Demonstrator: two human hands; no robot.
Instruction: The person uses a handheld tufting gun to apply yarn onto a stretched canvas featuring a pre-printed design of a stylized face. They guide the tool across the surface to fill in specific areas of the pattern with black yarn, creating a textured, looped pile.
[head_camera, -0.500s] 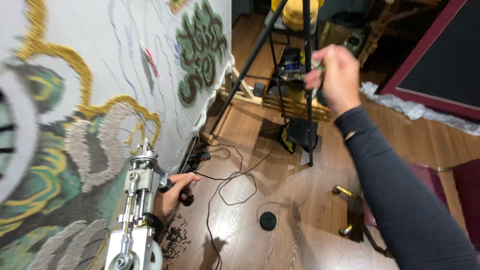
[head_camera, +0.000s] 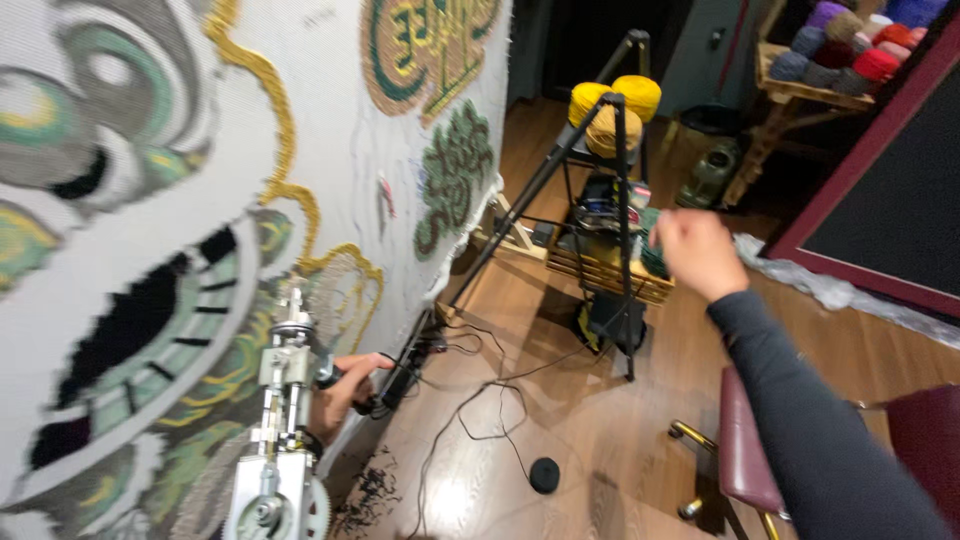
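Your left hand (head_camera: 340, 395) is clamped on the tufting gun (head_camera: 280, 430), its tip against the cloth (head_camera: 330, 110) (green, gold and black areas filled, white ground bare). Your right hand (head_camera: 695, 250) is fisted near the yarn rack (head_camera: 610, 190); whether it pinches yarn cannot be told.

shiny metal tufting gun (head_camera: 280, 440), matt woven cloth backing (head_camera: 330, 110) w/ fuzzy yarn, glossy wood floor (head_camera: 560, 400).

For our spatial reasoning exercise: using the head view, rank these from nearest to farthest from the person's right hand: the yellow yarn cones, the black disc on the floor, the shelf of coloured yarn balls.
From the right hand:
1. Yellow yarn cones, up-left on the stand.
2. Shelf of coloured yarn balls, top right.
3. Black disc, low on the floor.
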